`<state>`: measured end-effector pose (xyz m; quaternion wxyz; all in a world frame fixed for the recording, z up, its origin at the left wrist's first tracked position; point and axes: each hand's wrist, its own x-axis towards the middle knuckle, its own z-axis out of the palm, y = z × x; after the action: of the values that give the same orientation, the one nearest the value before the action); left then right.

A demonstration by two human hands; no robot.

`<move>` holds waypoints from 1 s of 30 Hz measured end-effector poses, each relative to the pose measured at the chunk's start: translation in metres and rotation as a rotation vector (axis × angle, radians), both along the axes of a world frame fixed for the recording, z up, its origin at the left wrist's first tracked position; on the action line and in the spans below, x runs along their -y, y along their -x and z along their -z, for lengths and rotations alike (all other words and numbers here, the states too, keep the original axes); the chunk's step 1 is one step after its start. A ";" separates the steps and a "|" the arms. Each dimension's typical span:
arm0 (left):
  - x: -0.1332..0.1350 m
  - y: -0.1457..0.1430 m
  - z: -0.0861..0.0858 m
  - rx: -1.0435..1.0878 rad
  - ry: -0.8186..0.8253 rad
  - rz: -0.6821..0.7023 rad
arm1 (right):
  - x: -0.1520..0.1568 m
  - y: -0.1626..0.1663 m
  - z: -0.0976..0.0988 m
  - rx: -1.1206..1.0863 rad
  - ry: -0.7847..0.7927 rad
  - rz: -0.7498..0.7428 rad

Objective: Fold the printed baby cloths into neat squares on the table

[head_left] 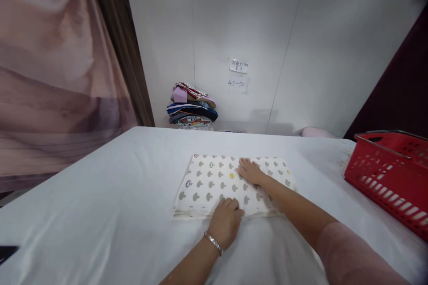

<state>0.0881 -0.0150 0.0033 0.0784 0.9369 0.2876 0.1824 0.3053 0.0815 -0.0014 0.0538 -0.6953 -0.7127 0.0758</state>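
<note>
A folded white cloth (203, 187) printed with grey mushroom shapes, a few of them coloured, lies flat as a layered rectangle on the white-covered table. My right hand (250, 172) rests palm down on its upper part, fingers spread and open. At the cloth's near edge, my left hand (225, 220) is closed, with its fingers curled over the edge layers. A silver bracelet (213, 243) circles the left wrist. The fingertips of that hand are partly hidden.
A red plastic basket (388, 178) with a metal handle stands at the right. Folded fabrics (192, 109) are stacked beyond the table's far edge by the wall. A pink curtain (60, 80) hangs at left. Paper notes (238, 66) are on the wall.
</note>
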 end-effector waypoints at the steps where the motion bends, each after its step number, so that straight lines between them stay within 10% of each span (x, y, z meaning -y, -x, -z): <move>1: 0.000 0.000 0.000 0.008 0.013 -0.001 | 0.000 -0.003 0.001 0.007 -0.021 0.014; 30: -0.011 0.002 0.000 0.017 0.061 0.107 | 0.076 -0.106 -0.006 0.100 0.017 0.341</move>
<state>0.0857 -0.0037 0.0034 0.1190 0.9466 0.2419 0.1768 0.4115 0.0057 0.0050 0.0245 -0.8094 -0.5856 0.0369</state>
